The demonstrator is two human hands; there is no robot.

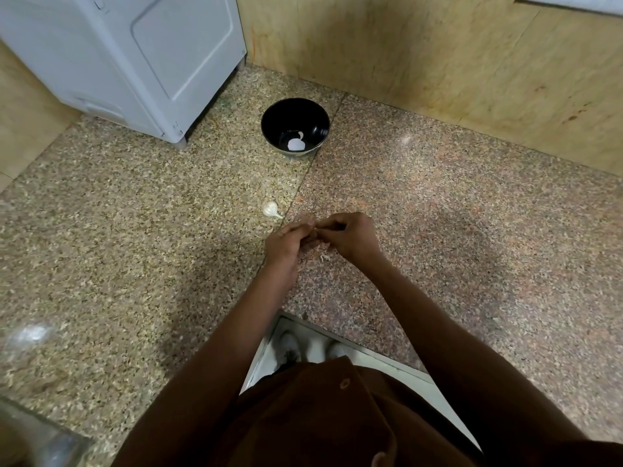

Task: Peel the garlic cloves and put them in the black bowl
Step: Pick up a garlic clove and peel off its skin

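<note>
Head view, looking down on a speckled granite counter (135, 251) from above. Two bare hands meet near the centre of the picture, fingertips together. Left hand (286, 242) and right hand (350, 235) both have their fingers curled inward toward each other, as if pinching something small between them — whatever it is stays hidden behind the fingers, so I cannot tell if it is a clove. Just below the hands, at about six o'clock from them, tiny pale scraps (324, 257) lie on the stone, too small to identify.

A small piece of garlic (270, 209) with a thin stalk lies on the counter just beside the left hand, at about eleven o'clock from it, not touching.

Well beyond, at twelve o'clock, sits the black bowl (269, 126), upright, with pale pieces (296, 143) at its bottom — whether peeled cloves or skin is hard to make out.

At ten o'clock stands a white appliance (128, 59), cut off by the frame edge. Brown sleeves cover both forearms.
</note>
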